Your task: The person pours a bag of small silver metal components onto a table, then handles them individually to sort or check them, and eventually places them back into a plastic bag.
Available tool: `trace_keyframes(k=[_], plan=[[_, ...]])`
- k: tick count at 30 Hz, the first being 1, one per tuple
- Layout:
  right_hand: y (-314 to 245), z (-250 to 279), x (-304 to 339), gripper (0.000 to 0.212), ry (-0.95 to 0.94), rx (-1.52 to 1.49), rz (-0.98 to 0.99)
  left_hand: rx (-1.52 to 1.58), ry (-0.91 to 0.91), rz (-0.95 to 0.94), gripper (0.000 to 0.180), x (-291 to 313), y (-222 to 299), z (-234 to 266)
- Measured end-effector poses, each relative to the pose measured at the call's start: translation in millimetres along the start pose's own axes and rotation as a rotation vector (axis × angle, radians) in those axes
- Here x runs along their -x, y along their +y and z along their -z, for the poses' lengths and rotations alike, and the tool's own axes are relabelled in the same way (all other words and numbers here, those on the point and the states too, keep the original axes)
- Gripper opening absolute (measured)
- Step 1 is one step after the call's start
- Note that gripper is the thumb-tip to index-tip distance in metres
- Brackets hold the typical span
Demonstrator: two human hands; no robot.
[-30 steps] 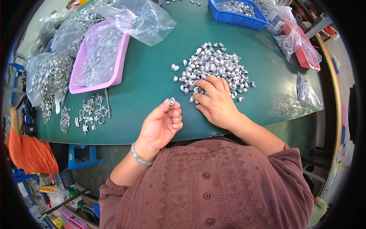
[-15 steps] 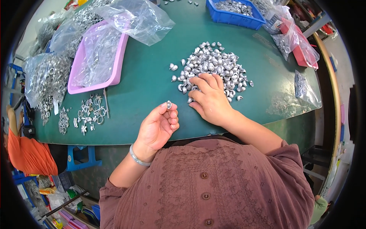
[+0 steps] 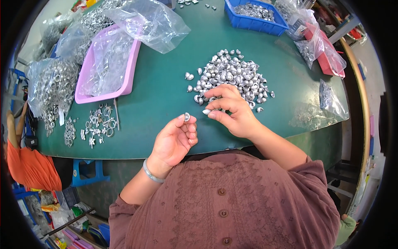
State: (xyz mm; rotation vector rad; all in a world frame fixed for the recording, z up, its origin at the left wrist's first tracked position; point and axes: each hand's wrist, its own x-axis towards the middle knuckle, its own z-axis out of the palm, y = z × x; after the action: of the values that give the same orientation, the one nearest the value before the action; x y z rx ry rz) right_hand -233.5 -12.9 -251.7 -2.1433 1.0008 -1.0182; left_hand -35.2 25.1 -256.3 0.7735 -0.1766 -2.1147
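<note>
A heap of small silver shell-shaped metal pieces (image 3: 240, 74) lies on the green tabletop (image 3: 161, 87), with a few loose ones at its left side. My left hand (image 3: 176, 139), palm up left of the heap, pinches one such piece (image 3: 187, 117) between thumb and forefinger. At the heap's near edge, my right hand (image 3: 232, 112) holds another silver piece (image 3: 206, 111) at the tips of its thumb and fingers. That hand hides part of the heap behind it. The two pieces are apart from each other.
At the left stand a pink basket (image 3: 129, 76) lined with plastic and a clear bag of metal rings (image 3: 54, 85); loose castings (image 3: 97, 124) lie nearby. A blue bin (image 3: 257, 25) and a red basket (image 3: 329, 62) stand far right. A person in orange (image 3: 31, 168) is at left.
My right hand has drawn back slightly from the heap with a silver piece in its fingertips. My left hand, still pinching its piece, has shifted a little to the right.
</note>
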Motion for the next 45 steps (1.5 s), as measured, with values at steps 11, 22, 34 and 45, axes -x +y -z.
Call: trace_keyframes(k=[11, 22, 34, 45], plan=[[-5.6, 6.6, -2.0, 0.009, 0.013, -0.138, -0.003, -0.196, -0.028, -0.116, 0.015, -5.5, -2.3, -12.1], [-9.2, 5.4, 2.8, 0.009, 0.048, -0.166, 0.019, -1.249, 0.086, -0.953, 0.011, -5.5, -10.7, -18.9], [-8.4, 3.0, 3.1, 0.009, 0.015, -0.172, 0.015, -0.585, -0.068, -0.264, 0.012, -8.6, -7.0, -14.9], [-9.5, 4.6, -1.7, 0.007, -0.012, -0.194, -0.012, -0.231, -0.146, -0.025, 0.018, -8.9, 3.8, -15.3]])
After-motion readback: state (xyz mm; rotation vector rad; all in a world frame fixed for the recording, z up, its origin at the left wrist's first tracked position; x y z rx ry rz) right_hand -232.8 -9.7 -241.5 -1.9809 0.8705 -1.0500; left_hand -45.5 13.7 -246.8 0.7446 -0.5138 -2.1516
